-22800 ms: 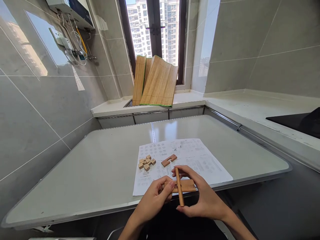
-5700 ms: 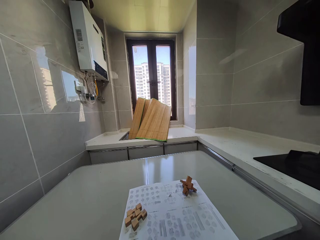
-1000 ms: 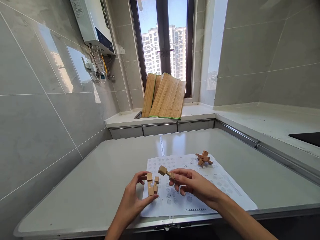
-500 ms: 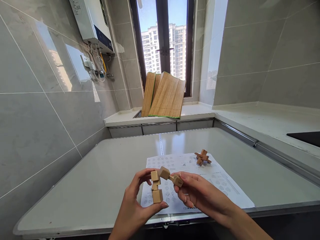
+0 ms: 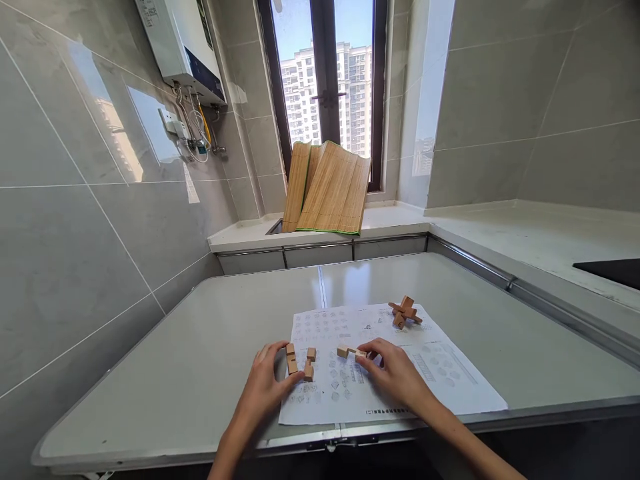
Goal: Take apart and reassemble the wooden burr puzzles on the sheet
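Note:
Two light wooden pieces are by my left hand (image 5: 267, 380), low over the left side of the printed sheet (image 5: 400, 373). Its fingers curve around the left notched piece (image 5: 292, 360), and the thumb reaches to the right notched piece (image 5: 309, 365). My right hand (image 5: 393, 370) pinches the right end of a third light piece (image 5: 343, 351), which has blocky ends and a thin middle, over the middle of the sheet. A darker brown interlocked wooden cross (image 5: 405, 313) rests on the sheet's upper right part.
The sheet lies on a white folding table (image 5: 215, 333) with a centre seam. Behind it, a folded bamboo mat (image 5: 335, 190) leans against the window on a white counter (image 5: 475, 223). A white water heater (image 5: 183, 50) hangs on the left wall.
Both hands have moved down to the sheet. The light pieces that were held up close together are now lower and apart, with the right hand's piece separated from the two on the left.

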Motion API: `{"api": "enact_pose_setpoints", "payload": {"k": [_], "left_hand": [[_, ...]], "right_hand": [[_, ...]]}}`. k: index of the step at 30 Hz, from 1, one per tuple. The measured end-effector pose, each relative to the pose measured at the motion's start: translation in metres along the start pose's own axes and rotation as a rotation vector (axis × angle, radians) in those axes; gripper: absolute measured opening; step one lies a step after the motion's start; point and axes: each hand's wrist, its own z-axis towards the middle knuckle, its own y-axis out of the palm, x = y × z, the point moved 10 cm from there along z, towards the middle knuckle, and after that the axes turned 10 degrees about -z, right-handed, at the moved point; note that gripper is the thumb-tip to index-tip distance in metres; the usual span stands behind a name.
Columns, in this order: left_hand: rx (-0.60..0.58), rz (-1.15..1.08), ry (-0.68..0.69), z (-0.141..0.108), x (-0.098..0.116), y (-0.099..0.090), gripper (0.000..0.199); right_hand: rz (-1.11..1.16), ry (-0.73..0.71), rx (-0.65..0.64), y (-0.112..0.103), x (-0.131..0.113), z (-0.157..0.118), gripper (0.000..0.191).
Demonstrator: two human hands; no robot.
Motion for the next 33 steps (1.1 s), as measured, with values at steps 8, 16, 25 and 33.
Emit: {"api": "enact_pose_setpoints", "payload": {"k": [8, 16, 25, 33], "left_hand": [[-0.100, 0.051, -0.052, 0.003, -0.010, 0.009, 0.058], [-0.239, 0.037, 0.084, 0.013, 0.012, 0.027, 0.092], [-0.328, -0.074, 0.084, 0.021, 0.020, 0.045, 0.068], [-0.242, -0.162, 0.216, 0.002, 0.074, 0.032, 0.056]], "right_hand": [[-0.020, -0.009, 0.000, 0.008, 0.009, -0.003, 0.029], [0.867, 0.271, -0.310, 0.004, -0.007, -0.017, 0.052], [1.401, 0.202, -0.631, -0.008, -0.074, -0.047, 0.042], [1.333, 0.137, -0.666, -0.024, -0.088, -0.055, 0.047]]}}
